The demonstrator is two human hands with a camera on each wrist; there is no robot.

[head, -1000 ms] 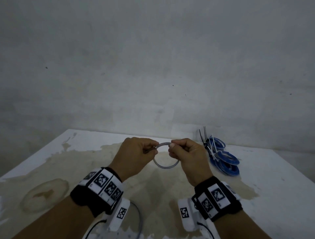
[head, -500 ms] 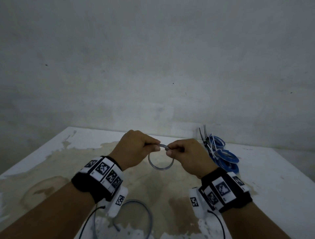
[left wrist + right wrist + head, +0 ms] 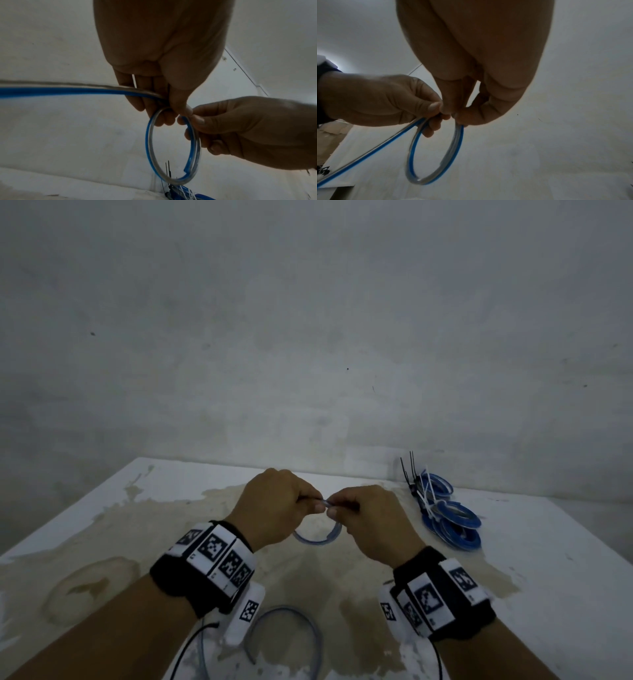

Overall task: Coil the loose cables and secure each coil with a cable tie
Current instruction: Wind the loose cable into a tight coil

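A clear cable with a blue stripe (image 3: 317, 540) is bent into one small loop above the table's middle. My left hand (image 3: 274, 508) pinches the loop's top between thumb and fingers, and my right hand (image 3: 368, 518) pinches it right beside, thumbs nearly touching. In the left wrist view the loop (image 3: 171, 148) hangs below both hands and its cut end lies inside the ring at lower right. The loose length (image 3: 60, 90) runs off left from my left hand (image 3: 164, 86). The right wrist view shows the loop (image 3: 435, 155) under my right hand (image 3: 471, 88). More slack (image 3: 291, 631) curves on the table near me.
Several coiled blue cables (image 3: 448, 522) with white ties lie at the table's back right, with black cable ties (image 3: 409, 474) sticking up beside them. The white table (image 3: 102, 508) has a large brown stain. A plain wall stands behind the far edge.
The loop has become smaller and my two hands have drawn closer together at its top. More slack cable has come into view on the table near me.
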